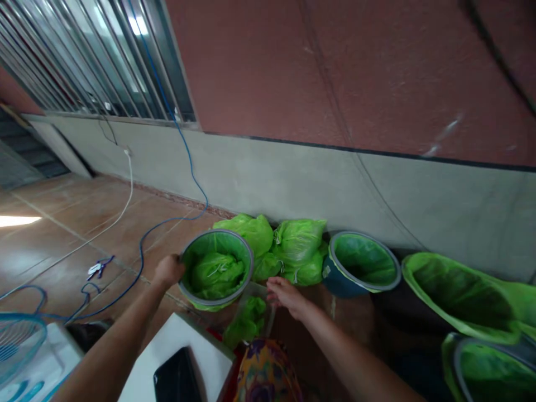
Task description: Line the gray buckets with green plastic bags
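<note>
A round trash bin (pixel 248 244) with a grey rim and green liner stands in front of me; a knotted green bag (pixel 215 273) lies inside it. My left hand (pixel 170 271) is closed on the left side of the bin's rim. To the right of the bin, my right hand (pixel 287 296) is held in the air, fingers loosely bent and apart, holding nothing visible. Just left of and below it is a clear plastic container (pixel 270 324) with crumpled green bags (pixel 247 321) in it. Several filled green bags (pixel 299 240) are piled against the wall behind.
Right of me stand a blue lined bin (pixel 345 282), a dark lined bin (pixel 389 304) and another lined bin (pixel 458 357). A white stool (pixel 176 335) bears a black phone (pixel 178 374). A blue fan (pixel 20 346), blue cable (pixel 142 245) and purple-handled item (pixel 99 268) are on the left.
</note>
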The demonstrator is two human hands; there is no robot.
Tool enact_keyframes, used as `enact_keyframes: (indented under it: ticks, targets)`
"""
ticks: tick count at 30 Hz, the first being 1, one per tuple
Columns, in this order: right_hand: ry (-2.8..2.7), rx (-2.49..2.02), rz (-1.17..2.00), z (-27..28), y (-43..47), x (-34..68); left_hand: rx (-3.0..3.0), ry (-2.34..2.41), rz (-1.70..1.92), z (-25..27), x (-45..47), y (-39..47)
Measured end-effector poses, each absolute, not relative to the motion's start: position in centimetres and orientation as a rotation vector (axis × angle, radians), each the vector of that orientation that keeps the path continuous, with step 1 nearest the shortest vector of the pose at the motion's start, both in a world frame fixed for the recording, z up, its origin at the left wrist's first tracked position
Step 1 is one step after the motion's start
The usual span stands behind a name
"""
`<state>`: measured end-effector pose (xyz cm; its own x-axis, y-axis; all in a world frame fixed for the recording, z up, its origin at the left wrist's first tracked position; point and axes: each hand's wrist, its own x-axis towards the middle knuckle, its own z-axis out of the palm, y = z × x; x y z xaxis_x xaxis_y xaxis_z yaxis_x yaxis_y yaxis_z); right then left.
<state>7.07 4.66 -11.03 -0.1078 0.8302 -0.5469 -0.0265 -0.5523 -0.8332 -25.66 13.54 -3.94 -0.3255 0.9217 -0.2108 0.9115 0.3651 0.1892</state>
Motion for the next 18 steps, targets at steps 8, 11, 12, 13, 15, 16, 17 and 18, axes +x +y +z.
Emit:
enact_keyframes:
  ticks: [8,11,12,13,15,16,17,18]
  targets:
    - [-1.210,-1.695,1.099,-5.1,-0.8,13.2,2.230,2.074,0.031,6.1,-14.5,11.0]
    - [-1.226,-1.866,0.854,-4.5,-5.1,17.8,2.329,1.955,0.028,5.6,-7.8,9.0]
    - [-1.165,-1.935,0.807,-5.0,-6.7,19.4,2.331,1.900,0.029,4.8,-5.5,8.3]
    - [-1.072,-1.984,0.788,-5.7,-8.3,20.9,2.317,1.819,0.036,3.7,-3.3,7.5]
    - [-0.828,-2.040,0.802,-8.0,-11.2,23.8,2.285,1.604,0.081,0.7,1.0,5.9]
    - [-0.711,-2.073,0.818,-9.4,-12.5,25.1,2.224,1.542,0.094,-1.0,3.0,5.0]
    - [-0.646,-2.125,0.803,-10.8,-13.7,26.2,2.134,1.503,0.133,-2.7,4.7,4.2]
    - [-0.610,-2.208,0.772,-12.2,-14.8,27.2,1.997,1.469,0.171,-4.5,6.4,3.4]
